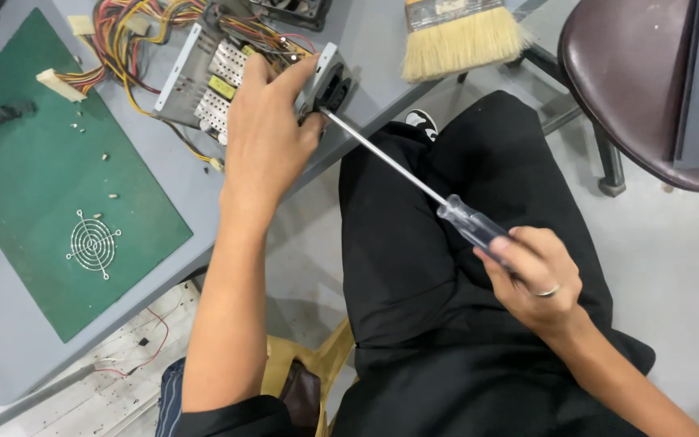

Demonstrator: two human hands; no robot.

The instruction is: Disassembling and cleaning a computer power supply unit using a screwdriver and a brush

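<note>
**Screwdriver set against opened power supply at counter's near edge**

Left hand (264, 133) clamped over open grey metal power supply box (228, 77), grip wrapped around its black-socketed end at near edge of grey counter (18, 356). Right hand (531, 275), ring on one finger, grip closed around clear plastic handle of long steel-shafted screwdriver (414, 186); tip touching box's socket end. Small yellow rectangular labels visible on box's inner parts. Bundle of red, yellow and black wires (135, 28) spilling toward far edge. Green rectangular mat (34, 186) nearby, carrying round wire fan grille (92, 243) and scattered small screws. Wide bristle brush (459, 32) at far edge. Dark round stool (633, 89) beyond on floor.
</note>
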